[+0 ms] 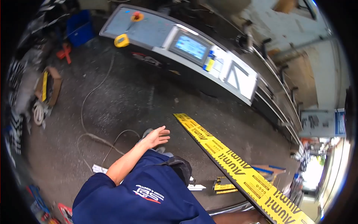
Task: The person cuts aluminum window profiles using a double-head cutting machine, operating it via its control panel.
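My left hand (pixel 156 138) is held out in front of my body, fingers stretched and apart, with nothing in it. To its right slants a long aluminium profile (pixel 227 160), covered in yellow film printed with black "Alumil" lettering. Its far tip is a short distance from my left hand, not touching it. The near end runs out of the bottom right of the view. My right forearm (pixel 238 218) reaches toward the profile's near part at the bottom edge; the right hand itself is hidden there, so its grip does not show.
Ahead stands a machine console (pixel 149 28) with a lit screen (pixel 191 46), a yellow tape measure (pixel 121 40) and a set square (pixel 235 76). A cable (pixel 84 108) crosses the floor. At left are a cardboard box (pixel 54 86) and a blue bin (pixel 80 28). Shorter yellow-wrapped pieces (pixel 225 187) lie beyond the profile.
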A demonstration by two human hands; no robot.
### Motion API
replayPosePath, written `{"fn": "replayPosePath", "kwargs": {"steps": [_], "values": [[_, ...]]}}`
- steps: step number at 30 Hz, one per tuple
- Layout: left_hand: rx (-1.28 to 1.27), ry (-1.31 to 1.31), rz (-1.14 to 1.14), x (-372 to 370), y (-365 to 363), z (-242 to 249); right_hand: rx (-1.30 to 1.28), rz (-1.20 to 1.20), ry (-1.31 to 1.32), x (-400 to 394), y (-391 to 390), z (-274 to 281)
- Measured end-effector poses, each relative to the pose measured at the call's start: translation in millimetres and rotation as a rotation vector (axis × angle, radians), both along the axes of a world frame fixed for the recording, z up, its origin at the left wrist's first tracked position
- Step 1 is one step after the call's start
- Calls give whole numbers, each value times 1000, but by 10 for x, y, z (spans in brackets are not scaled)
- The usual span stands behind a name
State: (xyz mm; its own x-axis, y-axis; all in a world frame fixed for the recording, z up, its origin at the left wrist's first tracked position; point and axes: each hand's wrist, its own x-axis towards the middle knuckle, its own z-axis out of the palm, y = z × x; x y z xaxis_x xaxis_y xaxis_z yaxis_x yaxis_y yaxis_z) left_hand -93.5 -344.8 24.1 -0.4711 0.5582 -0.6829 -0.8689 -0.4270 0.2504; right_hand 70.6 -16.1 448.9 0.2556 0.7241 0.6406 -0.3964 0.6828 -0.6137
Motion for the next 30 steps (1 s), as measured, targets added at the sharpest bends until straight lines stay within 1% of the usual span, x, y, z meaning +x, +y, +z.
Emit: {"fn": "replayPosePath", "kwargs": {"steps": [1,2,4,6,7,8,10,11,12,14,15,17,19,22,24,26,27,28,30], "values": [[60,-75,65,43,-82,-51,-10,48,-11,-168,-7,-12],[82,-97,130,108,-164,-92,-26,96,-26,-338,-28,-19],[134,-229,321,178,-332,-36,-46,194,-48,-710,-4,-35],[227,-257,476,265,-487,258,-79,301,-64,-1043,48,-4],[322,-151,516,300,-580,335,-99,362,-64,-1230,61,15],[349,-149,578,319,-640,428,-111,421,-70,-1422,52,19],[348,-74,637,300,-750,633,-133,540,-86,-1841,36,50],[264,-9,698,264,-741,770,-136,594,-103,-2053,9,59],[209,-29,820,219,-669,925,-146,640,-98,-2215,39,79],[117,-95,1089,134,-579,998,-167,730,-97,-2489,54,129],[137,-117,1167,102,-602,1138,-183,766,-81,-2576,67,144],[168,-34,1227,22,-628,1432,-212,823,-36,-2682,151,170],[217,58,1277,-263,-505,1598,-259,876,14,-2835,324,191],[209,243,1412,-794,-451,1587,-360,939,65,-3069,594,211],[117,442,1477,-1087,-513,1683,-176,788,-69,-3316,638,64],[-133,685,1528,-1277,-641,1777,-308,965,50,-3486,600,-97],[-671,872,1424,-1361,-720,1759,-367,990,41,-3589,666,-246],[-1236,940,1339,-1457,-775,1823,-423,1003,41,-3683,752,-402],[-650,927,1483,-1696,-959,2161,-483,1074,73,-3909,873,-654]]}}
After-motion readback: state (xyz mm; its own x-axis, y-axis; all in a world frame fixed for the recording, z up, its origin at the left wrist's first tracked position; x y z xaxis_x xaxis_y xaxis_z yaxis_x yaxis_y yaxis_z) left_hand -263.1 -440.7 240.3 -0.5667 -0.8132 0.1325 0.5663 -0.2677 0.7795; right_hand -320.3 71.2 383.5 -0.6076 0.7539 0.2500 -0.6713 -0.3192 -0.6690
